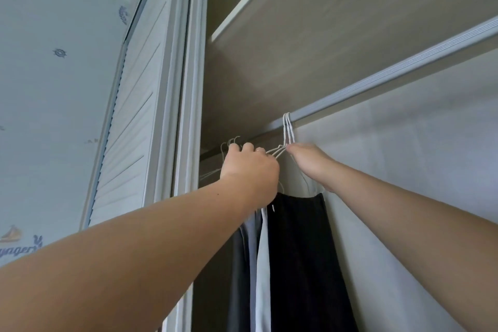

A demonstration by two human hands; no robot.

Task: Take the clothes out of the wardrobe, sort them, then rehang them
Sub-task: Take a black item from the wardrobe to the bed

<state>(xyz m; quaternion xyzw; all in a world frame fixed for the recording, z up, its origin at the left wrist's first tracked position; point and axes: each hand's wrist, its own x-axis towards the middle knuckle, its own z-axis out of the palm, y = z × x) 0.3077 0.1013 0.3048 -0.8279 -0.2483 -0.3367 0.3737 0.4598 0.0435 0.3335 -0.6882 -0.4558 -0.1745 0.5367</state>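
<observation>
The person's arms are bare all the way to the edge of the picture. The left arm (134,250) fills the lower left and looks wide there. It has one tiny dark dot near the wrist. The right arm (404,210) shows at the lower right. The left grip (249,167), near the middle, seems to have a thin ring on one finger. The right grip (310,162) is bare.

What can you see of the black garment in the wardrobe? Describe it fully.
The black garment looks like soft, matte cloth. It hangs straight down from white wire hangers hooked on the rail. Its top edge is flat and its bottom is out of frame. A white garment lies against its left side.
</observation>
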